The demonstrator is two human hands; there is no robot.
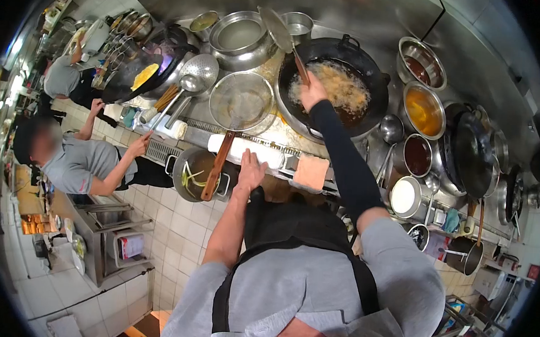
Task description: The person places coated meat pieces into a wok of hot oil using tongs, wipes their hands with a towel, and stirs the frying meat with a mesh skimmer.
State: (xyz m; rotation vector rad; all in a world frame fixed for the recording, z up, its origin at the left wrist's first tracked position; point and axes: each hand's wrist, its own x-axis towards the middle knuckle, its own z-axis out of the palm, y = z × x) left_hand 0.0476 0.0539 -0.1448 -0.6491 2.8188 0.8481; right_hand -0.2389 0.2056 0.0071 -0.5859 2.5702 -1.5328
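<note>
My right hand (313,92) is closed around the wooden handle of a round skimmer (276,30), whose head is raised over the far left rim of a large wok (380,104). In the wok, golden pieces of food (341,87) fry in bubbling dark oil. My left hand (253,169) rests at the stove's front edge by a folded white cloth (264,154), with its fingers stretched out and nothing held. Left of it, a mesh strainer (242,100) lies on the stovetop, its wooden handle reaching over a pot (188,164) with green-yellow strips.
Bowls of sauce, including an orange one (423,109), line the right side, with a ladle (392,129) beside them. A big metal pot (243,36) stands behind the strainer. At left, a co-worker (93,159) holds a ladle and a wok (131,79) with yellow food.
</note>
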